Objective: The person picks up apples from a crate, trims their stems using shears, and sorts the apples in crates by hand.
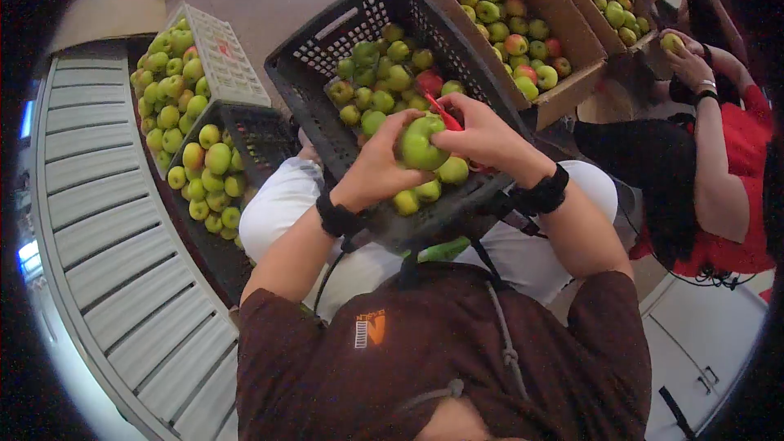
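Note:
A large green apple [420, 143] is held over the black crate [306, 90] in front of me. The fingers of my left hand [377, 165] curve around its left side. My right hand [488, 140] is closed on a slim red-handled tool [445, 114], whose exact kind I cannot make out, and its thumb presses against the apple's right side. Many green apples [381, 100] lie in the crate below and beyond my hands, with a red one [429, 82] among them. The apple's underside and part of the tool are hidden by my fingers.
At left stand a white crate [231, 57] and a dark crate [261, 132] of apples, beside a slatted roller conveyor [106, 188]. Cardboard boxes [563, 86] of apples stand at right. A co-worker in red [755, 171] sits there, an apple in hand.

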The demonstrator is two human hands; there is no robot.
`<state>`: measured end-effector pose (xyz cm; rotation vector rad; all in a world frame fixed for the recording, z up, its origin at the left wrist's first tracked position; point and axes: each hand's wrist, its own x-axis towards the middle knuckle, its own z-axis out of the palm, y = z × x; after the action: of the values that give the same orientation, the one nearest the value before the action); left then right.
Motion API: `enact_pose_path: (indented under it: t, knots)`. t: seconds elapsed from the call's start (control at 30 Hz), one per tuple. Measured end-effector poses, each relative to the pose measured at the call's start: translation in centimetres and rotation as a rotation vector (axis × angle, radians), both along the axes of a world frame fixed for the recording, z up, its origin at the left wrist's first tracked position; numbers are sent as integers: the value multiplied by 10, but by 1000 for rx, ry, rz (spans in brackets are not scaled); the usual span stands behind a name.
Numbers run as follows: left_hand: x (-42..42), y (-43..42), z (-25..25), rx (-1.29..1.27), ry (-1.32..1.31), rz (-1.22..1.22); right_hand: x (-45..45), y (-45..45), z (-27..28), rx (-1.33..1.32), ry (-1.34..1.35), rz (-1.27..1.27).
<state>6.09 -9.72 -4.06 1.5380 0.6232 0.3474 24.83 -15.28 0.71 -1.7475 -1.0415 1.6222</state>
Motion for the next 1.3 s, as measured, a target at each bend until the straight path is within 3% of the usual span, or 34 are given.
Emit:
enact_pose_path:
  t: [0.03,0.23,0.33,0.53,0.63,0.73,0.93,0.97,1.07,1.1,1.2,1.23,1.3]
  knots:
    - [2,0,6,12,23,-2,0,1,2,-63,10,4]
    - [0,3,14,9,92,-69,-8,-1,-30,297,-188,64]
    - [-3,9,12,-83,152,-116,-10,-1,-26,309,-245,104]
    - [0,11,10,-31,8,-19,-9,3,-31,361,-217,-30]
    - [1,14,14,-78,60,78,-3,7,-42,434,-94,-209]
    - [0,16,14,-116,58,115,2,7,-41,424,-80,-256]
    - [6,9,15,-112,-7,133,-2,3,-35,82,53,-133]
    - [6,7,15,-121,-27,134,-4,2,-60,203,154,-169]
    - [8,3,13,-194,-71,130,0,2,-38,79,219,-143]
    - [8,5,13,-92,-29,75,1,1,-35,33,268,-160]
    - [10,1,21,-188,-43,17,7,-4,-37,2,306,-150]
    - [8,3,17,-39,-18,-43,8,-6,-34,16,284,-147]
    - [9,-1,13,-50,-39,-49,12,-10,-29,60,219,-133]
